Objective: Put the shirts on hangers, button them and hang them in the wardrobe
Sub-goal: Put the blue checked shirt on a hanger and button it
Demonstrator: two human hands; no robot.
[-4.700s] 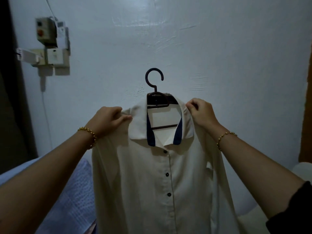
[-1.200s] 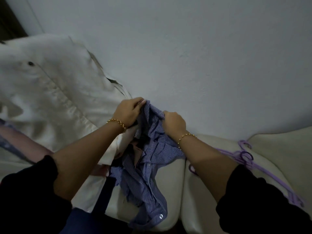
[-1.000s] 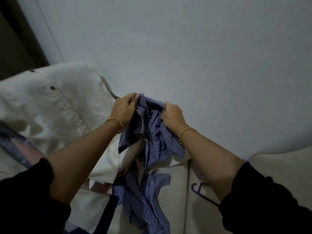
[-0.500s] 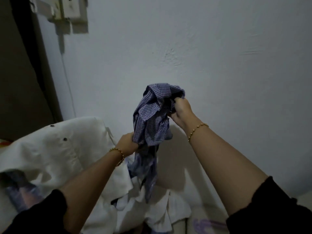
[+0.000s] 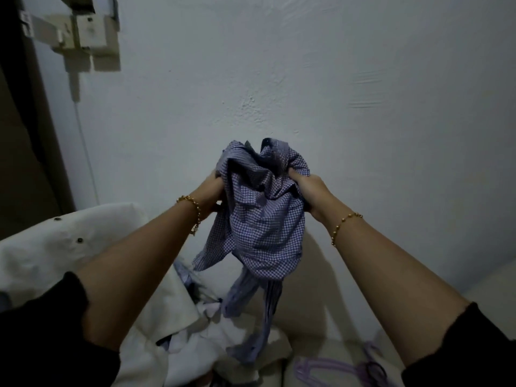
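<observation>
**Fig.** The checked shirt (image 5: 262, 219) is hanging bunched above the seat (image 5: 329, 347). Its long axis is running top to bottom, and its tail is trailing down onto white clothes (image 5: 173, 344) on the seat. The left hand (image 5: 212, 194) and right hand (image 5: 307, 194) are gripping its upper folds from either side, fingers curled into the cloth, tips hidden. Purple hangers (image 5: 307, 367) are lying on the seat, nearer the right hand.

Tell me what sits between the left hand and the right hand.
The head view shows the crumpled blue checked shirt filling that gap; the left hand grips one side, the right hand the other.
</observation>
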